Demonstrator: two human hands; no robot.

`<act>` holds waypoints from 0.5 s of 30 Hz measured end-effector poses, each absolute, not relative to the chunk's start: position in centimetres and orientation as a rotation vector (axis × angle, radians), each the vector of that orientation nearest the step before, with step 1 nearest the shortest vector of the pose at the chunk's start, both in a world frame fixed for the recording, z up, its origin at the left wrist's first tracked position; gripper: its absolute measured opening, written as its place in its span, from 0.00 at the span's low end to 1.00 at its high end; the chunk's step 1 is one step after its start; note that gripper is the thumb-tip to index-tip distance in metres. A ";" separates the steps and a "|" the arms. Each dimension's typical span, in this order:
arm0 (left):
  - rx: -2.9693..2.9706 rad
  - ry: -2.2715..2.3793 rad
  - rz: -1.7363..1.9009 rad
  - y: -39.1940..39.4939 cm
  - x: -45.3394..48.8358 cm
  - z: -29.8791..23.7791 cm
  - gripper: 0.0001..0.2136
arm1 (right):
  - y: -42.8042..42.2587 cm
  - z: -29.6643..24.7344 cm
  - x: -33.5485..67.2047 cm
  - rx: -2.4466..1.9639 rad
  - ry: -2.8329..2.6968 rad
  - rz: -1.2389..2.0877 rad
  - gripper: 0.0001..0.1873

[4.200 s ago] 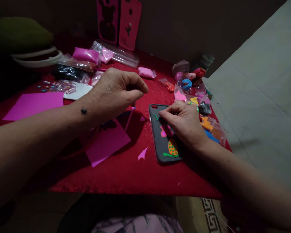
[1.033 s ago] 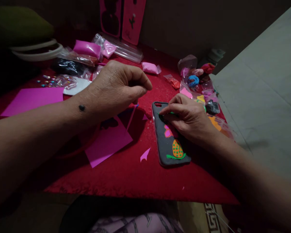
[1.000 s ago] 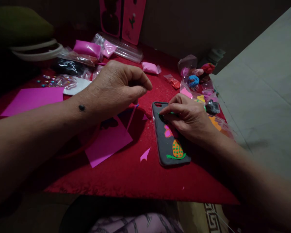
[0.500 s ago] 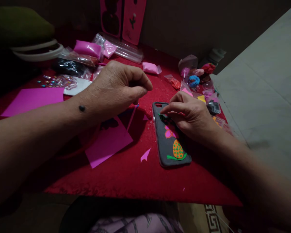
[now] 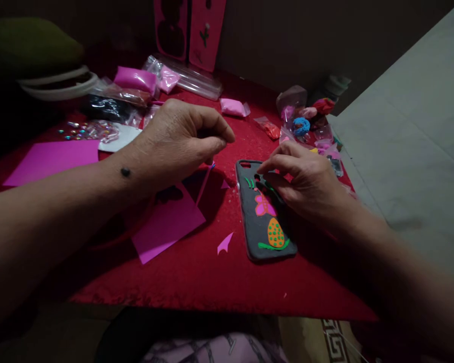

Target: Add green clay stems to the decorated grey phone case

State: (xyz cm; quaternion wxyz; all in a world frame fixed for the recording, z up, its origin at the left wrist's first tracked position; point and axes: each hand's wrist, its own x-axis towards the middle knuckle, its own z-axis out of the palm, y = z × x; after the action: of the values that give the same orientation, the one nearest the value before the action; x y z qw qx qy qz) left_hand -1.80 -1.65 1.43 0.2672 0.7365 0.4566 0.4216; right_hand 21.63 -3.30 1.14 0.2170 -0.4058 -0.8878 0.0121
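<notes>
A dark grey phone case (image 5: 255, 234) lies on the red cloth, decorated with an orange oval with green dots (image 5: 276, 233), a pink-and-orange butterfly (image 5: 264, 204) and thin green strips (image 5: 249, 182). Over its upper part is my right hand (image 5: 300, 174), thumb and index finger nearly pinched beside a small dark spot; what they grip is too small to name. My left hand (image 5: 191, 131) hovers left of the case with thumb and index tip together. Below its curled fingers a thin pink stick (image 5: 204, 186) shows; whether they hold it is hidden.
Magenta sheets (image 5: 51, 161) and a cut scrap (image 5: 224, 244) lie on the red cloth (image 5: 196, 282). Bagged clay (image 5: 233, 107) and a blue lump (image 5: 301, 126) are farther back. Beads (image 5: 73, 132) sit at left, near a white-rimmed container (image 5: 60, 88).
My right fingertips have shifted right across the case, uncovering the green strips near its top left. My left hand keeps nearly the same pose.
</notes>
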 end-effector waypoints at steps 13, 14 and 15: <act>1.931 1.472 1.111 -2.4 -2.7 4.0 0.11 | -3.0 1.3 21.8 -1.027 -2.635 -0.242 0.11; 1.940 1.508 1.091 -2.7 -3.6 4.8 0.11 | -3.4 1.4 21.9 -0.997 -2.615 -0.223 0.10; 1.980 1.537 1.055 -3.0 -4.6 5.4 0.12 | -4.0 1.5 22.0 -0.985 -2.586 -0.194 0.09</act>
State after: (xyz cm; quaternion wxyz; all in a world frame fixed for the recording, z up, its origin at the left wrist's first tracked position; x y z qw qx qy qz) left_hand -4.62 -3.02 5.44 0.2096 0.7118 0.5527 0.3794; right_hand 22.00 -4.00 1.52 0.1829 -0.3492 -0.9165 -0.0688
